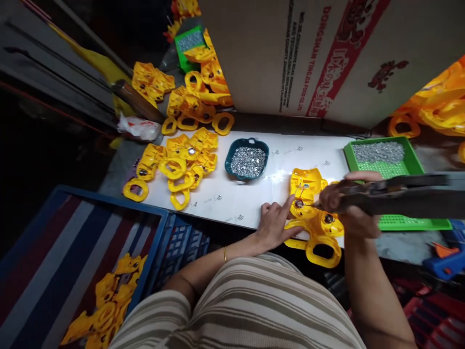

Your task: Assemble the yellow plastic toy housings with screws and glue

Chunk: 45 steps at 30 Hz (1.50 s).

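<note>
Yellow plastic parts with wires and round metal pieces inside lie at the near edge of the white board, right of centre. My left hand rests at their left side, thumb and forefinger spread and touching the yellow plastic, the other fingers curled. My right hand is wrapped round a dark elongated tool, blurred, whose thin tip points left at the round metal piece in the yellow part. A yellow ring handle sticks out over the board's near edge.
A dark teal bowl of small screws stands mid-board. Yellow parts are piled to its left. Green trays lie at the right, one holding small metal pieces. A cardboard box stands behind; a blue-rimmed crate is at lower left.
</note>
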Tool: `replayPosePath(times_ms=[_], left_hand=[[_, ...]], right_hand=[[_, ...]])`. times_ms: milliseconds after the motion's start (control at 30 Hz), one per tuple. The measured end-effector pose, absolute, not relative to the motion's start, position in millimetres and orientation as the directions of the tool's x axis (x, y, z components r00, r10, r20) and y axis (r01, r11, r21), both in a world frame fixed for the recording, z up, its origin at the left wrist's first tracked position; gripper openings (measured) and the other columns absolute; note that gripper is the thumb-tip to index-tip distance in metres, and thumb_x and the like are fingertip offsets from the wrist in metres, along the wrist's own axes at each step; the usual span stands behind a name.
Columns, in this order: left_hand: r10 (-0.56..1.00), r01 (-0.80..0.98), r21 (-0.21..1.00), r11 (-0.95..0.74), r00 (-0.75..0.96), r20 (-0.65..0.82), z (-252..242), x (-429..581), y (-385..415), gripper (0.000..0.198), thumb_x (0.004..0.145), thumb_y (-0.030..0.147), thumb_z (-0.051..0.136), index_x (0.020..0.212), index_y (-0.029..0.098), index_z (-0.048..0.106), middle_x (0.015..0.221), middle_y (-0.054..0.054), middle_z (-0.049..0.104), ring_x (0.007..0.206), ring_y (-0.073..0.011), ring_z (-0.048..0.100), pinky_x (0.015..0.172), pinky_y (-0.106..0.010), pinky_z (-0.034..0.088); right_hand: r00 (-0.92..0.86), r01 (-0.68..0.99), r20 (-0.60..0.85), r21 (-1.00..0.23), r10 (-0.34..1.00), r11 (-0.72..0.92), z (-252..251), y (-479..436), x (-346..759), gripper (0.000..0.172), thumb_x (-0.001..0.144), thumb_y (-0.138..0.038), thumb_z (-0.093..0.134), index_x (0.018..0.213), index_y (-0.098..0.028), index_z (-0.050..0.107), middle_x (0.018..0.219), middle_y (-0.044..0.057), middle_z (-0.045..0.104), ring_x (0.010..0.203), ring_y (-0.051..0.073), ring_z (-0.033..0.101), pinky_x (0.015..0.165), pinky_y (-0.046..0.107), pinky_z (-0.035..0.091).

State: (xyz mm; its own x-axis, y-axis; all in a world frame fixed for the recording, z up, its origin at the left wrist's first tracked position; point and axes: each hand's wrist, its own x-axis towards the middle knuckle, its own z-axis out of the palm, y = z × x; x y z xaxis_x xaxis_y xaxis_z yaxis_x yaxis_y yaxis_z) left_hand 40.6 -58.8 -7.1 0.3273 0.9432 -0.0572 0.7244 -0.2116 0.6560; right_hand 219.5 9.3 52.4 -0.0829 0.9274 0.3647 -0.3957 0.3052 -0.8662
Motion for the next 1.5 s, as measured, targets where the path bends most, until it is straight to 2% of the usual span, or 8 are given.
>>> replayPosePath(times_ms=[133, 333, 500, 633, 833, 967, 1100, 1500], left_hand=[[0.964, 0.826, 0.498, -0.262, 0.199, 0.177, 9.6, -3.7, -10.7, 0.034, 0.095, 0.04, 0.049, 0.114, 0.021, 0.069, 0.086, -0.006, 0.069, 0.087, -0.0221, 0.053, 0.08, -0.037, 0.039], [0.977, 0.93, 0.305, -0.205, 0.211, 0.014, 15.9, -59.9, 81.8, 0.033, 0.083, 0.028, 0.063, 0.114, 0.021, 0.071, 0.093, -0.01, 0.069, 0.092, -0.0271, 0.056, 0.078, -0.039, 0.045], [0.966, 0.903, 0.359, -0.238, 0.259, -0.013, 7.3, -64.2, 99.0, 0.015, 0.08, 0.024, 0.066, 0.087, 0.023, 0.079, 0.083, -0.007, 0.073, 0.078, -0.0227, 0.062, 0.073, -0.034, 0.047], [0.974, 0.886, 0.409, -0.22, 0.221, 0.044, 6.0, -69.6, 95.7, 0.015, 0.083, 0.026, 0.065, 0.086, 0.021, 0.078, 0.085, -0.007, 0.073, 0.078, -0.0204, 0.064, 0.073, -0.033, 0.049], [0.974, 0.621, 0.77, -0.145, -0.049, 0.223, 18.7, -56.5, 66.9, 0.019, 0.08, 0.027, 0.067, 0.095, 0.02, 0.076, 0.093, -0.004, 0.076, 0.081, -0.0163, 0.069, 0.079, -0.032, 0.056], [0.983, 0.335, 0.928, -0.162, 0.135, 0.123, 17.6, -15.7, 10.6, 0.019, 0.08, 0.028, 0.069, 0.094, 0.019, 0.076, 0.089, -0.004, 0.077, 0.075, -0.0155, 0.071, 0.066, -0.027, 0.059], [0.945, 0.253, 0.947, -0.198, 0.305, 0.116, 2.7, 18.2, -35.2, 0.017, 0.083, 0.028, 0.068, 0.096, 0.02, 0.076, 0.09, -0.006, 0.076, 0.074, -0.0146, 0.071, 0.066, -0.024, 0.058], [0.905, 0.204, 0.954, -0.222, 0.407, 0.123, -7.0, 27.3, -50.2, 0.032, 0.087, 0.031, 0.065, 0.115, 0.017, 0.068, 0.091, -0.008, 0.073, 0.082, -0.0169, 0.073, 0.071, -0.024, 0.06]], right_hand=[[-0.028, -0.477, 0.35, -0.828, 0.936, 0.295, 66.9, 3.5, 230.1, 0.028, 0.072, -0.033, 0.067, 0.097, -0.022, 0.063, 0.05, -0.004, 0.049, 0.04, 0.014, 0.046, 0.043, 0.033, 0.044], [-0.046, -0.344, 0.322, -0.894, 0.946, 0.288, 69.8, -18.9, 238.5, 0.028, 0.07, -0.041, 0.068, 0.091, -0.024, 0.067, 0.056, 0.002, 0.056, 0.046, 0.02, 0.054, 0.045, 0.039, 0.044], [-0.032, -0.321, 0.281, -0.912, 0.959, 0.257, 68.7, -38.2, 232.9, 0.03, 0.07, -0.039, 0.07, 0.094, -0.022, 0.068, 0.055, 0.0, 0.055, 0.046, 0.018, 0.052, 0.043, 0.034, 0.041], [-0.016, -0.336, 0.285, -0.904, 0.958, 0.263, 67.5, -45.3, 231.8, 0.029, 0.072, -0.037, 0.069, 0.095, -0.02, 0.066, 0.057, 0.0, 0.057, 0.047, 0.016, 0.054, 0.046, 0.033, 0.043], [-0.003, -0.359, 0.335, -0.88, 0.942, 0.312, 66.1, -44.6, 228.7, 0.028, 0.074, -0.039, 0.067, 0.096, -0.022, 0.064, 0.052, -0.002, 0.055, 0.041, 0.015, 0.052, 0.039, 0.03, 0.043], [0.068, -0.364, 0.353, -0.862, 0.933, 0.352, 66.4, -42.4, 221.8, 0.026, 0.075, -0.04, 0.067, 0.095, -0.024, 0.063, 0.052, -0.003, 0.051, 0.04, 0.013, 0.047, 0.038, 0.028, 0.04], [0.13, -0.384, 0.397, -0.824, 0.908, 0.415, 72.7, -40.9, 211.9, 0.024, 0.079, -0.041, 0.064, 0.096, -0.026, 0.058, 0.054, -0.005, 0.05, 0.041, 0.013, 0.047, 0.04, 0.029, 0.041], [0.095, -0.34, 0.396, -0.849, 0.913, 0.404, 71.7, -37.4, 196.2, 0.025, 0.08, -0.052, 0.06, 0.091, -0.03, 0.053, 0.048, -0.008, 0.044, 0.034, 0.012, 0.042, 0.039, 0.03, 0.042]])
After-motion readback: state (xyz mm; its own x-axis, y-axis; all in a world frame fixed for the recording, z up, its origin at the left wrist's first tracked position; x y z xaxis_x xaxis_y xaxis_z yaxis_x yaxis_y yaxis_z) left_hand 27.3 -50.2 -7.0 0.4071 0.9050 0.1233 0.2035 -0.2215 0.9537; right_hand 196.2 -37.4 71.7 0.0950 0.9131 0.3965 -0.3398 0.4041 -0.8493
